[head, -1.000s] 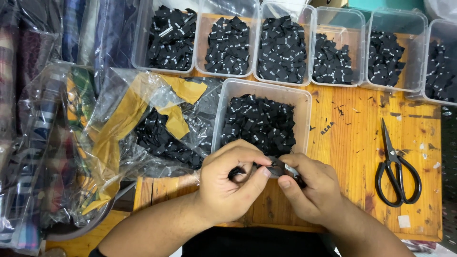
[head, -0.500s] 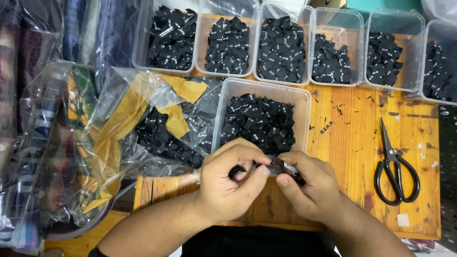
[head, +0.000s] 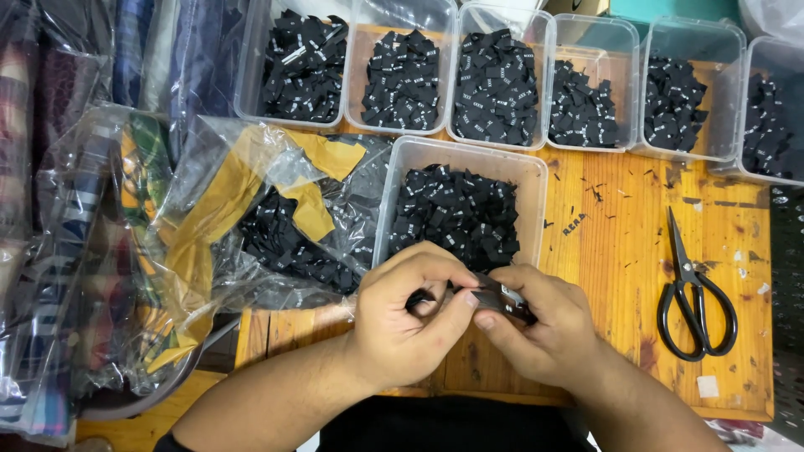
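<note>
While you look straight down at a wooden bench (head: 620, 276), your two hands meet near its front edge, just below a clear plastic tub (head: 462, 209) heaped with small black woven labels. Your left hand (head: 402, 314) and your right hand (head: 540, 322) touch at the thumbs and together pinch a small stack of black labels (head: 500, 297) between them. The fingers (head: 435, 269) of your left hand curl over the left end of the stack and close on it, with the thumb pressing up from beneath. The fingers of your right hand wrap the right end from below, and the thumb lies along the top, so both hands are clamped on the same stack. The stack sits just above the bench, level with the near rim of the tub.

Along the far edge of the bench stands a row of clear tubs (head: 502, 79), side by side, each holding more black labels. To the left of the near tub lies a crumpled clear plastic bag (head: 276, 218) with black labels and strips of yellow paper inside. Further left, folded patterned fabrics in plastic wrap (head: 75, 251) are piled. Well to the right of your hands, black-handled scissors (head: 691, 293) lie shut on the bench, blades pointing away from you. Tiny black thread scraps dot the wood.
</note>
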